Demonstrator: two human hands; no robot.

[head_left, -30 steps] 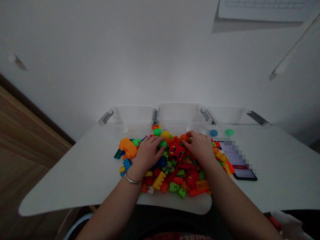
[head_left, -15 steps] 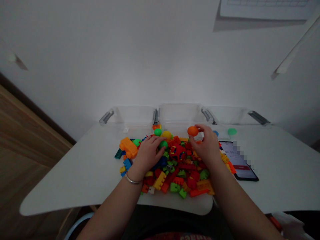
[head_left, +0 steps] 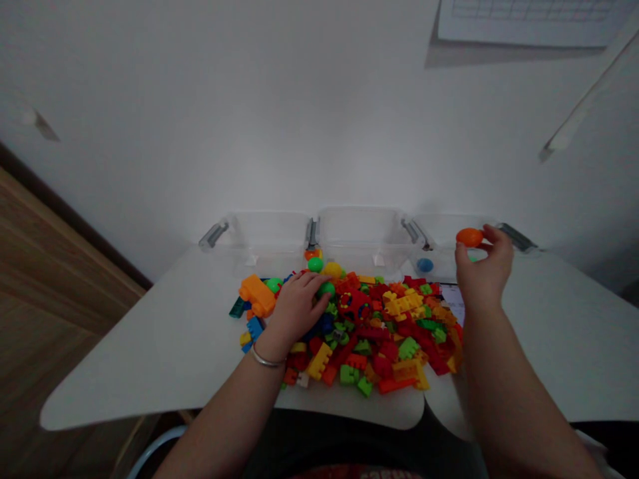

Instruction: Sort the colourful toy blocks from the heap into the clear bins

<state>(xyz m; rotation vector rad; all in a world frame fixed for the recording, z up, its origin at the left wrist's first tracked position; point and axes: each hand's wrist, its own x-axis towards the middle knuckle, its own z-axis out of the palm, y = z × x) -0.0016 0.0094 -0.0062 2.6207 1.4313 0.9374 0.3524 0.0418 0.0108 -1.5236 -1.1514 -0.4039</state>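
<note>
My right hand pinches an orange ball between thumb and fingers, above the right clear plastic bin. In that bin lie a blue ball and a green one, mostly hidden behind my hand. My left hand rests on the heap of toy pieces, its thumb and fingers curled around a green ball. Beside it in the heap are a yellow ball, another green ball and a red ball-shaped toy with coloured dots.
Mixed building blocks spread over the middle of the white table. Two more clear bins, a left one and a middle one, stand against the wall. A phone lies right of the heap, partly behind my right forearm.
My right hand has carried the orange ball from over the heap to the right, above the right bin. The left hand has stayed in place around the green ball.
</note>
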